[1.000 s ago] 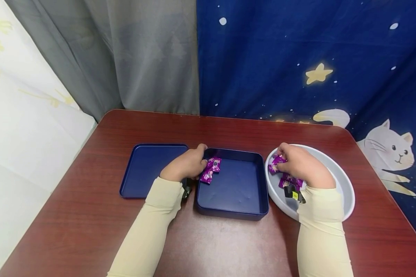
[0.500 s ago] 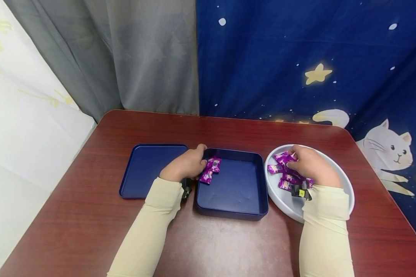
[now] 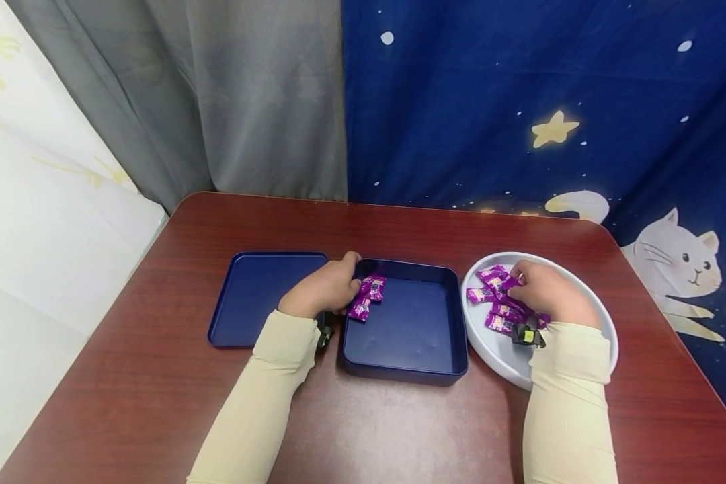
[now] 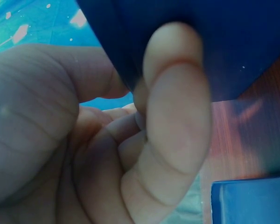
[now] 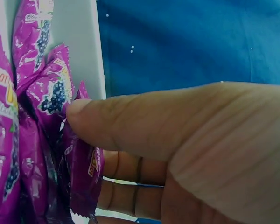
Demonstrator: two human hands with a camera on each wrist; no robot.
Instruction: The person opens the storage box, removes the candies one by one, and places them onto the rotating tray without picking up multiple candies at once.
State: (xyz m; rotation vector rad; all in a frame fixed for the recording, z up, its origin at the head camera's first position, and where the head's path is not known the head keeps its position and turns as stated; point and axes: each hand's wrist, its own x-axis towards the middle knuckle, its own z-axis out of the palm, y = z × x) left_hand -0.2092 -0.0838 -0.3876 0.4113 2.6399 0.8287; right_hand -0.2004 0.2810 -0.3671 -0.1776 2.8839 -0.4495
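Observation:
My left hand grips the left wall of an open dark blue box. In the left wrist view its thumb and fingers lie on either side of the box wall. Several purple wrapped candies lie along the inside left of the box. To the right, my right hand is over a round white tray with a heap of the same candies. The right wrist view shows one purple candy pinched between its thumb and fingers, close against the heap.
A flat blue lid lies on the brown table left of the box, partly behind the left hand. The tray stands close beside the box's right wall. Curtains hang behind the table's far edge.
My right hand has shifted rightward over the tray, from its left rim toward the middle, uncovering more candies. The left hand and the box stay where they were.

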